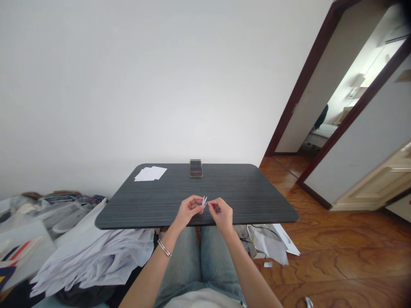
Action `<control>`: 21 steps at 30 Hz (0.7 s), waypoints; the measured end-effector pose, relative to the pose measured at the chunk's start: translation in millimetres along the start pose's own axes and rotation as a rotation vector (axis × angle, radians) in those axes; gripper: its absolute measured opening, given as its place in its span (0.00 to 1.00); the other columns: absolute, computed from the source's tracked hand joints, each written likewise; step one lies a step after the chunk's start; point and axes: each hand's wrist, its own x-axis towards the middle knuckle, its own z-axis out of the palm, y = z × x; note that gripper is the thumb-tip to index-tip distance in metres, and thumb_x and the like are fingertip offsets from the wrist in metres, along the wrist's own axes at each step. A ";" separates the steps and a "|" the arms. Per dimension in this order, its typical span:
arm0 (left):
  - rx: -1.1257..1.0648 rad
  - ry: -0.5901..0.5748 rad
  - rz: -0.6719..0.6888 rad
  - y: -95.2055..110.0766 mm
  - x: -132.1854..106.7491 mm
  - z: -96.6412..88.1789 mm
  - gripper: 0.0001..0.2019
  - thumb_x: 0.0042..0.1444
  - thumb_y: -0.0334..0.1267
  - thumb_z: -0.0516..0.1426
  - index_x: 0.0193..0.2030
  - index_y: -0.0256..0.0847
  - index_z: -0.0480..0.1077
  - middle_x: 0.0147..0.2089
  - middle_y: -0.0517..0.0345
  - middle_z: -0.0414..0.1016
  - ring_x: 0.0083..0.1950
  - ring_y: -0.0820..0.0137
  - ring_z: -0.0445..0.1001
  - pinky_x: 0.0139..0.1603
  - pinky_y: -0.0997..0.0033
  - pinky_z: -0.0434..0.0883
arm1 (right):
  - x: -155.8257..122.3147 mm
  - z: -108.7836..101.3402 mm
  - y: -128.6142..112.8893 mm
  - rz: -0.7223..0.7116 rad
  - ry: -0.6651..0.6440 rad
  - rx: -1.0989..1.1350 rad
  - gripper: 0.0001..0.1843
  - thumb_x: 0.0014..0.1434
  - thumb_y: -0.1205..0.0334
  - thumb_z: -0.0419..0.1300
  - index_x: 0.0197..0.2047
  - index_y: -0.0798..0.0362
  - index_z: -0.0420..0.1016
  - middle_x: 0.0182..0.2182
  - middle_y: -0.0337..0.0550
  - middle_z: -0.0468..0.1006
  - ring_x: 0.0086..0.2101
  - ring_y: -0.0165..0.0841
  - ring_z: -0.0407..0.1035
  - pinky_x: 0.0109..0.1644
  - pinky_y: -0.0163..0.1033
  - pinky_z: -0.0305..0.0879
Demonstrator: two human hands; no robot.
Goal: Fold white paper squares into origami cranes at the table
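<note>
Over the near part of the dark table, a small piece of folded white paper stands up in narrow points. My left hand pinches it between thumb and fingers; a silver bangle circles that wrist. Just to the right, my right hand has thumb and forefinger closed together at the paper's right edge. Whether a corner of the paper lies between those right fingertips is too small to make out for certain. The paper's lower part is hidden behind my left fingers.
White paper sheets lie at the table's back left. A phone on a stand is at the back middle. White cloth is heaped at the left, and papers with cables lie below the right edge. A doorway opens at the right.
</note>
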 end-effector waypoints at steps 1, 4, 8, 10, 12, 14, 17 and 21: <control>0.004 -0.005 -0.004 0.6 -0.3 0.3 0.16 0.42 0.37 0.65 0.38 0.34 0.70 0.34 0.56 0.74 0.26 0.76 0.70 0.30 0.74 0.69 | 0.0 1.1 -1.0 -0.004 0.008 -0.006 0.06 0.56 0.67 0.54 0.30 0.52 0.71 0.23 0.38 0.71 0.22 0.28 0.66 0.25 0.32 0.64; 0.017 -0.019 -0.018 2.5 -1.2 1.3 0.16 0.42 0.38 0.65 0.37 0.33 0.71 0.32 0.57 0.75 0.25 0.77 0.70 0.29 0.74 0.69 | -0.7 4.2 -2.2 -0.005 0.017 -0.021 0.05 0.56 0.67 0.55 0.29 0.53 0.70 0.22 0.38 0.71 0.22 0.28 0.65 0.25 0.32 0.63; 0.026 -0.027 -0.029 4.2 -2.0 2.1 0.15 0.42 0.39 0.65 0.36 0.33 0.71 0.27 0.58 0.75 0.24 0.77 0.70 0.30 0.74 0.69 | -1.9 6.5 -2.1 0.000 0.023 -0.023 0.05 0.56 0.67 0.55 0.29 0.53 0.70 0.22 0.38 0.71 0.22 0.28 0.65 0.25 0.32 0.63; 0.030 -0.027 -0.030 4.7 -2.1 2.4 0.16 0.41 0.39 0.65 0.35 0.33 0.72 0.26 0.59 0.75 0.24 0.76 0.70 0.29 0.74 0.68 | -2.2 6.9 -2.1 0.003 0.028 -0.020 0.05 0.56 0.67 0.55 0.29 0.53 0.70 0.22 0.38 0.71 0.22 0.28 0.65 0.25 0.32 0.63; 0.035 -0.028 -0.030 5.2 -2.2 2.5 0.16 0.41 0.40 0.65 0.35 0.33 0.72 0.25 0.59 0.74 0.23 0.76 0.70 0.29 0.74 0.69 | -2.1 6.9 -2.4 0.002 0.031 -0.020 0.05 0.56 0.67 0.55 0.29 0.52 0.70 0.22 0.37 0.71 0.22 0.27 0.65 0.25 0.32 0.62; 0.039 -0.028 -0.028 5.9 -2.4 2.6 0.16 0.41 0.40 0.65 0.35 0.33 0.72 0.24 0.59 0.74 0.23 0.75 0.70 0.29 0.74 0.69 | -1.7 6.6 -2.7 -0.004 0.029 -0.021 0.05 0.56 0.67 0.55 0.28 0.52 0.70 0.22 0.37 0.71 0.22 0.27 0.65 0.24 0.32 0.62; 0.041 -0.027 -0.021 6.5 -2.6 3.0 0.15 0.41 0.40 0.65 0.35 0.33 0.72 0.25 0.59 0.74 0.23 0.75 0.70 0.29 0.74 0.70 | -1.1 6.0 -3.0 -0.016 0.017 -0.025 0.06 0.56 0.66 0.55 0.28 0.52 0.70 0.22 0.37 0.71 0.21 0.27 0.65 0.24 0.32 0.61; 0.024 -0.022 -0.004 4.5 -2.7 3.9 0.16 0.43 0.40 0.64 0.38 0.33 0.71 0.31 0.56 0.75 0.26 0.75 0.71 0.31 0.73 0.71 | -1.5 6.7 -1.5 -0.026 0.042 -0.022 0.06 0.56 0.67 0.55 0.29 0.52 0.70 0.23 0.38 0.71 0.22 0.27 0.65 0.24 0.31 0.62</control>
